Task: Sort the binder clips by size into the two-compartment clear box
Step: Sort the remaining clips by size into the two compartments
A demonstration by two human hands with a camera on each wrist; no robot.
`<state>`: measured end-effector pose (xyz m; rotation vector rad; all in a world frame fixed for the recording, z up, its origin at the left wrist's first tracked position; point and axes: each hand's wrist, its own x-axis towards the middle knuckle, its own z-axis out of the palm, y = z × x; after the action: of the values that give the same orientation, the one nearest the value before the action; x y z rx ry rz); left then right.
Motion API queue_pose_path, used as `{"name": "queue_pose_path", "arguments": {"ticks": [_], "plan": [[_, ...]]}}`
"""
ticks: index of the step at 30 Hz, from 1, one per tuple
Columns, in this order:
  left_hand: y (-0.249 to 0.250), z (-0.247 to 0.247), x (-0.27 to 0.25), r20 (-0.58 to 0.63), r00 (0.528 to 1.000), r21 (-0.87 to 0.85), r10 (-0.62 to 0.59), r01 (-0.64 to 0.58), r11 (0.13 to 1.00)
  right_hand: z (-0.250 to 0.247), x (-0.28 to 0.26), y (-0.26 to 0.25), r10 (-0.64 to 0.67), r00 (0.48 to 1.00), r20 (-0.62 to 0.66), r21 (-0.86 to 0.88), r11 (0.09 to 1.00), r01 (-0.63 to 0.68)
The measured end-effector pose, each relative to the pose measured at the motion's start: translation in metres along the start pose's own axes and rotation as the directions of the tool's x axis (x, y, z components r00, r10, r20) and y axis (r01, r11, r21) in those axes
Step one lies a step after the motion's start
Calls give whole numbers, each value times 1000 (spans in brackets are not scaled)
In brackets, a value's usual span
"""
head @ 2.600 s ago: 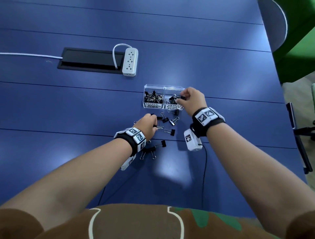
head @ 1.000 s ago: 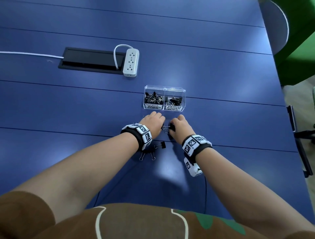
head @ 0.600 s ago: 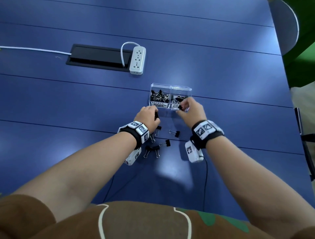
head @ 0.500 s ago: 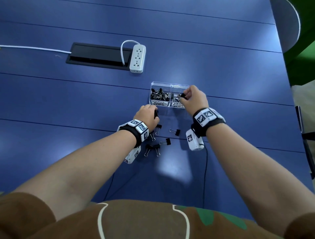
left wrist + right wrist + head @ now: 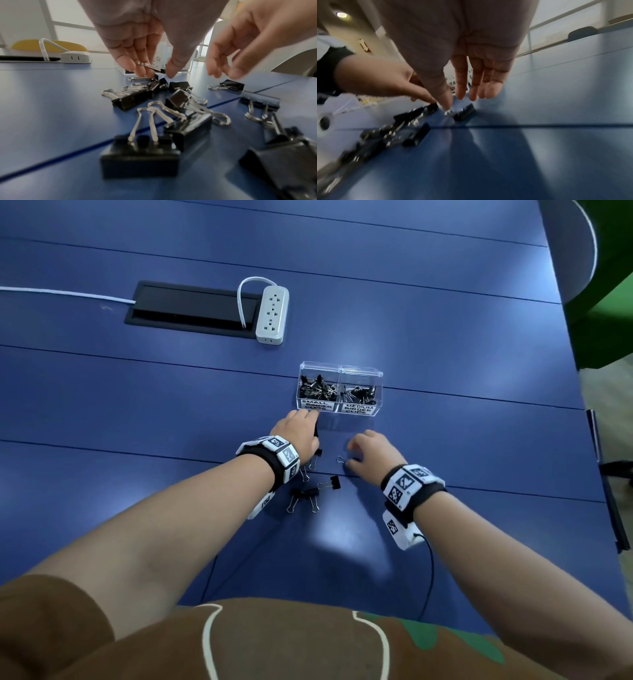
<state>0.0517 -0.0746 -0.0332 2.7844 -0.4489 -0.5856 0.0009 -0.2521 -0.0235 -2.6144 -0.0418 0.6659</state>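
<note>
The clear two-compartment box [image 5: 360, 370] stands on the blue table, labelled for small clips on the left and medium clips on the right, with black clips in both. My left hand [image 5: 303, 428] hovers just before the box and pinches a small binder clip [image 5: 151, 67] between thumb and fingers. My right hand [image 5: 352, 457] is low over the table with straight fingers, holding nothing. Its thumb is at the wire handle of a loose clip [image 5: 464, 112]. Several loose clips [image 5: 329, 483] lie between and under my wrists.
A white power strip [image 5: 272, 314] lies beside a black cable hatch [image 5: 188, 306] at the back left. A cable [image 5: 430, 573] trails from my right wrist camera. The table's right edge [image 5: 579, 392] borders a green floor.
My right hand left the box's medium compartment and came back down to the loose clips, empty. My left hand edged forward toward the box with its clip.
</note>
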Motion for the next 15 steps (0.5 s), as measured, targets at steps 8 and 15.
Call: {"name": "queue_pose_path", "arguments": {"ticks": [8,15], "plan": [[2,0,2,35,999,38,26,-27,999,17,-17,-8,-28,998,-61,139,990,36],[1,-3,-3,37,999,-29,4,-3,1000,41,-29,-21,-135,988,68,-74,987,140]]}}
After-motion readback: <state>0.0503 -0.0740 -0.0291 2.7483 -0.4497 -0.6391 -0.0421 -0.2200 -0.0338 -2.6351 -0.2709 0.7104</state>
